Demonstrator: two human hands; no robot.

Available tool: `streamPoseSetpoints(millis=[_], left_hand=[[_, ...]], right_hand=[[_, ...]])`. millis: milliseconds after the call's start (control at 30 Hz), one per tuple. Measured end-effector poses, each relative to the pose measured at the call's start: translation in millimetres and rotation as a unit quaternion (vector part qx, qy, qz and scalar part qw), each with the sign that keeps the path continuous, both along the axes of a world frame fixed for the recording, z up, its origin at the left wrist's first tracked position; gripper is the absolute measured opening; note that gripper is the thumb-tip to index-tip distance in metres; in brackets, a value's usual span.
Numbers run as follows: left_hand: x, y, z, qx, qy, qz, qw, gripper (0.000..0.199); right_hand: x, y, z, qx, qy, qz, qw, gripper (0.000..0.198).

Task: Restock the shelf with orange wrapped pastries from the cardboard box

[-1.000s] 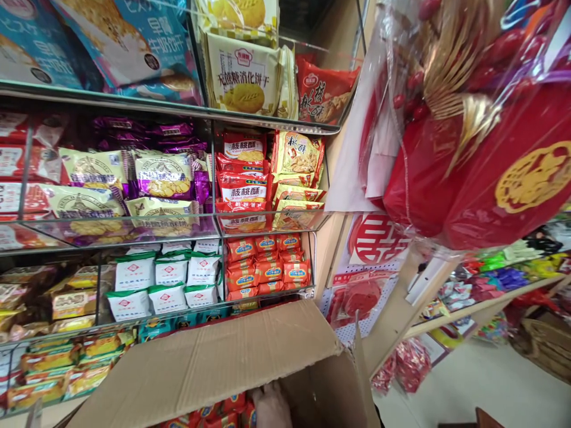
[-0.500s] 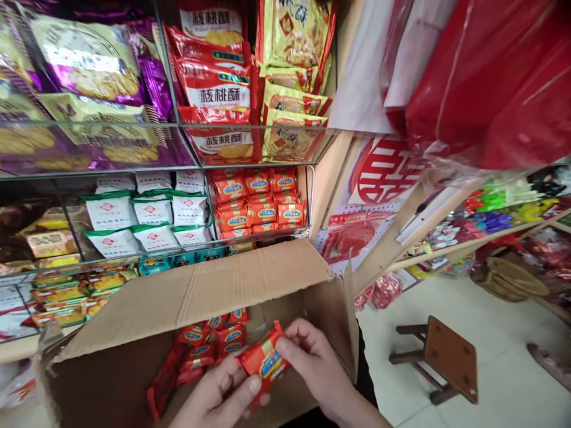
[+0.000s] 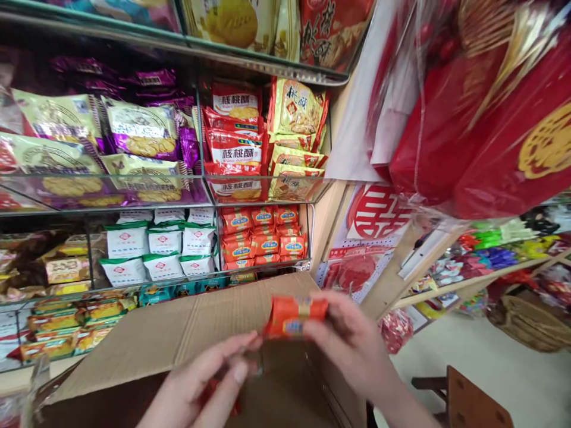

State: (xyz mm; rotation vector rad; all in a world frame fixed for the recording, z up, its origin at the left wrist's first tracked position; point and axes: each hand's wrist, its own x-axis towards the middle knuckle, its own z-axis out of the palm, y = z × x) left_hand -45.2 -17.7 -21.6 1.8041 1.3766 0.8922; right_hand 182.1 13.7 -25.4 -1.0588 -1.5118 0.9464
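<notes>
My right hand [image 3: 352, 348] pinches a small red wrapped snack packet [image 3: 292, 318] between thumb and fingers, raised over the open cardboard box [image 3: 223, 309]. The packet carries a blue and yellow label, slightly blurred. Just left of its end is my left hand [image 3: 205, 380], thumb and index finger apart, with nothing visible held between them. A bit of red wrapper shows below the left hand inside the box; the hand hides most of it. Matching red packets [image 3: 265, 245] stand stacked in a shelf compartment behind the box flap.
White-and-green packets [image 3: 163, 241] fill the compartment left of the red ones. A clear shelf front [image 3: 263, 189] runs above, with walnut shortbread packets [image 3: 234, 145] behind it. Red bags [image 3: 446, 137] hang at upper right. A brown stool [image 3: 475, 398] stands on the floor.
The red packet has risen from the box, now in my right hand alone; my left hand has let go. The view has tilted upward, showing a higher shelf.
</notes>
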Motion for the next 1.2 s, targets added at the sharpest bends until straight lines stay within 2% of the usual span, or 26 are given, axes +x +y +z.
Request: streamPoseSetpoints(millis=[67, 100, 167, 233, 300, 333, 533, 767, 833, 933, 1033, 1200], left_hand=[[-5, 35, 17.7, 0.145, 0.141, 0.005, 0.979, 0.034], [-6, 56, 24.8, 0.216, 0.211, 0.002, 0.953, 0.034], [-5, 100, 34.9, 0.327, 0.347, 0.044, 0.878, 0.037], [-1, 138, 41.4, 0.353, 0.479, 0.086, 0.799, 0.04], [3, 163, 47.0, 0.359, 0.526, 0.113, 0.763, 0.041], [5, 171, 49.7, 0.362, 0.532, 0.122, 0.756, 0.04], [2, 182, 58.7, 0.384, 0.55, 0.117, 0.732, 0.032], [3, 178, 60.5, 0.387, 0.55, 0.128, 0.729, 0.032], [10, 175, 59.7, 0.396, 0.549, 0.106, 0.728, 0.032], [20, 174, 54.4, 0.407, 0.547, 0.034, 0.731, 0.041], [26, 179, 47.7, 0.395, 0.538, -0.001, 0.745, 0.046], [29, 188, 45.4, 0.384, 0.525, 0.02, 0.76, 0.045]], right_hand=[[-4, 46, 20, 0.078, -0.028, -0.065, 0.994, 0.027], [-10, 70, 28, 0.118, -0.031, -0.085, 0.989, 0.025], [-27, 114, 38, 0.157, -0.098, -0.122, 0.975, 0.025], [-45, 148, 44, 0.166, -0.164, -0.164, 0.958, 0.024], [-59, 170, 46, 0.161, -0.201, -0.188, 0.948, 0.024], [-63, 178, 47, 0.156, -0.212, -0.192, 0.945, 0.024], [-68, 201, 52, 0.137, -0.296, -0.198, 0.925, 0.019], [-71, 202, 47, 0.159, -0.381, -0.171, 0.894, 0.034], [-71, 205, 47, 0.163, -0.402, -0.162, 0.886, 0.033], [-65, 206, 52, 0.17, -0.437, -0.133, 0.873, 0.023], [-53, 196, 58, 0.175, -0.476, -0.108, 0.855, 0.021], [-33, 157, 48, 0.169, -0.549, -0.086, 0.814, 0.023]])
